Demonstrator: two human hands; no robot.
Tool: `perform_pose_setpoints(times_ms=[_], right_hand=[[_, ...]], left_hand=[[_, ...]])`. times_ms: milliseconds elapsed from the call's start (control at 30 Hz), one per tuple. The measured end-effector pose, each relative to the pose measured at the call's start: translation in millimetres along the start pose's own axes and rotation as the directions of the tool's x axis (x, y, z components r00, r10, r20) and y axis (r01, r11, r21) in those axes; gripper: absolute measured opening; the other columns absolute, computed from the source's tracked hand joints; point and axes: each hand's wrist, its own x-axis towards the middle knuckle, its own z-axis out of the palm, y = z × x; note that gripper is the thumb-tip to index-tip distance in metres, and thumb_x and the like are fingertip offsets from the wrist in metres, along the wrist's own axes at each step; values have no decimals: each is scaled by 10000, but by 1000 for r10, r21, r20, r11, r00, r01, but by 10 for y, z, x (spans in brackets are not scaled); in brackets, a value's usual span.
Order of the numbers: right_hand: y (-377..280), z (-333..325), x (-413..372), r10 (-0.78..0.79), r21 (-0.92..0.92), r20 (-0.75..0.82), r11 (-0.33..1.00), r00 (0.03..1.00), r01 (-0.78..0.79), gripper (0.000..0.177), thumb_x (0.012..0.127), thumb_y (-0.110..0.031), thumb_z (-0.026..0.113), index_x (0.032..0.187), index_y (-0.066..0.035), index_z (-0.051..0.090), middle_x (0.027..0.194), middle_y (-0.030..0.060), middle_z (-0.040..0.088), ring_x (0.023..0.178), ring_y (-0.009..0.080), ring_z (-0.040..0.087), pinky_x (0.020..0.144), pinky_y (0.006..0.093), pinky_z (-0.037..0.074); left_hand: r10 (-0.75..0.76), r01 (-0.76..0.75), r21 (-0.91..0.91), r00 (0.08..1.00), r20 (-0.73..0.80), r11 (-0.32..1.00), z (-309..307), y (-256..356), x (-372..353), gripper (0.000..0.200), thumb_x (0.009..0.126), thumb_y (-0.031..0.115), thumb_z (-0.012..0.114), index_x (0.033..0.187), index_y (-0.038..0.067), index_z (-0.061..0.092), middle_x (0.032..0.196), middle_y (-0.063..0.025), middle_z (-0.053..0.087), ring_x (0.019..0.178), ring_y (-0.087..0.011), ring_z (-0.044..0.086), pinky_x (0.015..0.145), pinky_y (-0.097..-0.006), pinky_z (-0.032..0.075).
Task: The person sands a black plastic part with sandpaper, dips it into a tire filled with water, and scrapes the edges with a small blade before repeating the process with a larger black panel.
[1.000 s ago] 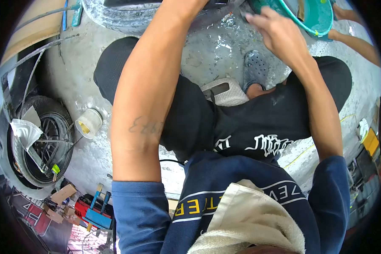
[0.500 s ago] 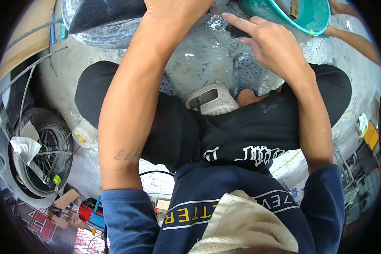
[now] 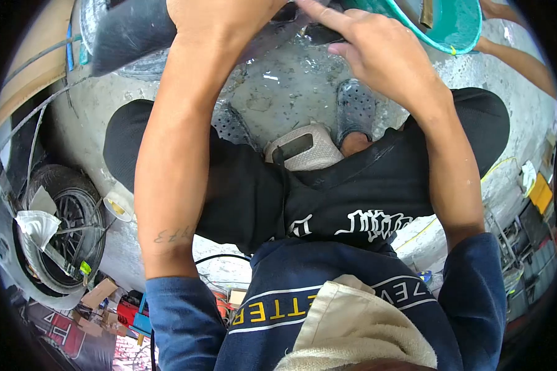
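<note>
At the top edge, my left hand (image 3: 223, 17) shows mainly its back and wrist, with its fingers cut off by the frame. It lies beside a black, wet, curved panel (image 3: 136, 34), which overlaps a pale round tub behind it. My right hand (image 3: 387, 52) is across from it, index finger stretched toward the left hand. Between that finger and the thumb sits a dark flat piece (image 3: 320, 34), its kind unclear. Wet concrete floor (image 3: 272, 96) shows below the hands.
A teal basin (image 3: 455, 31) with water stands at the upper right, another person's forearms (image 3: 517, 65) beside it. Between my clogs (image 3: 357, 105) is a beige plastic stool (image 3: 319, 148). A tyred wheel (image 3: 65, 229) and a tape roll (image 3: 119, 204) lie at the left.
Both hands have shifted left and slightly up, the right one with the dark piece. The black panel has swung left and lower, baring more wet floor.
</note>
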Motion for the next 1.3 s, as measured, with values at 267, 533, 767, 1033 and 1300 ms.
perform_pose_setpoints(times_ms=[267,533,767,1033,1300], right_hand=[[25,-59,-137,-95,59,-385,990,918,127,637,884,-109,727,1483,-164,520,1004,188,672,903,421,649,785,483,517],[-319,-286,-479,-112,212,-387,955,915,206,327,810,-26,773,1117,-11,663,992,194,679,873,436,647,727,455,519],[-398,-251,-510,-120,234,-317,951,941,200,322,803,-10,762,1112,-23,673,1001,211,682,883,441,663,731,463,535],[-397,-163,-444,-226,187,-340,935,913,302,281,873,-165,742,1059,-2,608,912,176,626,827,402,656,669,473,529],[-393,-122,-424,-240,195,-308,931,921,308,245,878,-173,741,948,4,586,871,179,602,803,412,638,654,483,503]], left_hand=[[-288,93,-544,914,-286,834,-831,110,59,42,893,6,721,921,-24,710,621,15,575,527,-23,463,489,-210,330],[-525,98,-819,809,-265,565,-1351,235,-139,38,891,9,693,863,-17,696,559,-24,563,475,-93,517,465,-253,351],[-487,58,-816,826,-284,574,-1406,170,-214,50,889,26,694,857,-12,695,555,-43,563,469,-123,524,465,-269,363],[-270,56,-720,945,-186,692,-1287,307,-122,63,887,45,695,850,-6,694,550,-64,562,462,-156,532,465,-288,377],[-151,7,-651,975,-165,759,-1221,304,-77,77,885,65,697,843,0,693,545,-86,562,455,-190,540,465,-306,391]])
